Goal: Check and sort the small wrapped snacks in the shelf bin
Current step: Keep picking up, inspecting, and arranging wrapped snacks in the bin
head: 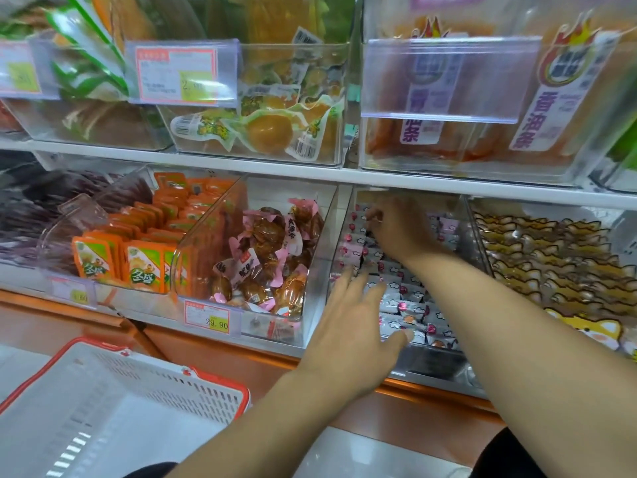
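Observation:
A clear plastic shelf bin [427,365] on the lower shelf holds several small grey-and-pink wrapped snacks [410,305] standing in rows. My left hand [355,319] reaches over the bin's front with fingers spread and straight, its fingertips touching the front rows. My right hand [400,225] is deeper in the bin near the back, fingers curled down into the packets; whether it grips one I cannot tell.
Left of it, a bin of brown snacks in pink wrappers [269,257] and a bin of orange packets [138,250]. On the right, packets with a dog picture [558,270]. A white basket with red rim [113,398] sits at the lower left. An upper shelf [310,174] overhangs.

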The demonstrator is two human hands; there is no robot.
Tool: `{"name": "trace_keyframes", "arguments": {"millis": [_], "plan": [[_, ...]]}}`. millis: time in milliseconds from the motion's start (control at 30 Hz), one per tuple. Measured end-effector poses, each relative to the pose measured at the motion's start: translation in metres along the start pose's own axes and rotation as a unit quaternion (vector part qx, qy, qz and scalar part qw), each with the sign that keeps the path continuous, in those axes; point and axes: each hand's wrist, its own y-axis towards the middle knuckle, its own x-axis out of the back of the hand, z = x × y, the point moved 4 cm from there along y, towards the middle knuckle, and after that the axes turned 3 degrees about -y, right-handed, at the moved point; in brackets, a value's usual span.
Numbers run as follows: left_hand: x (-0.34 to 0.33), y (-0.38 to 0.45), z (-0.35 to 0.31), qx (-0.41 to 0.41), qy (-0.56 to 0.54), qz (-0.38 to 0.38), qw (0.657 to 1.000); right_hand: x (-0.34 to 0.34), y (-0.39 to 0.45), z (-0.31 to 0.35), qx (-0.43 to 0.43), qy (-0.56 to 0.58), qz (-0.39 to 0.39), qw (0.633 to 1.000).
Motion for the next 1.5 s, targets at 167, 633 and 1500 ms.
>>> {"name": "trace_keyframes", "arguments": {"millis": [167,633,1500], "plan": [[-0.001,-0.006,0.002,-0.007,-0.003,0.010,1.000,-0.013,-0.001,0.008,-0.022,0.033,0.044,0.998],[0.055,-0.022,0.018,0.122,-0.377,-0.187,0.899,0.046,-0.043,0.015,-0.291,0.389,-0.097,0.868],[0.062,-0.045,0.034,0.189,-0.632,-0.105,0.744,0.056,-0.135,0.045,-0.281,0.640,0.232,0.677]]}}
